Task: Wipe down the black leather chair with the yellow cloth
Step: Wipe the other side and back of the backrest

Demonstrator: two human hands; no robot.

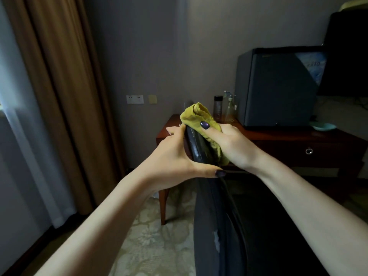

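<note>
The black leather chair (pixel 211 226) runs from the bottom centre of the frame up to its middle. There its top edge sits between the left grip (pixel 175 154) on its left and the right grip (pixel 231 144) on its right. The crumpled yellow cloth (pixel 196 115) lies over that edge, under the right grip. Behind stands the reddish wooden surface (pixel 278 136). It carries a dark cylindrical bottle (pixel 218 107), a clear plastic spray bottle (pixel 230 106) just right of it, then a grey box-shaped fridge (pixel 276 88) and a pale shallow dish (pixel 323 126) farther right. Brown fabric curtains (pixel 59 96) fill the left.

Surface: a reddish-brown wooden desk (pixel 268 134) stood by the wall.
On it: grey box-shaped fridge (pixel 276 90), dark cylindrical bottle (pixel 218 108), clear spray bottle (pixel 229 109), pale teal dish (pixel 323 126).
</note>
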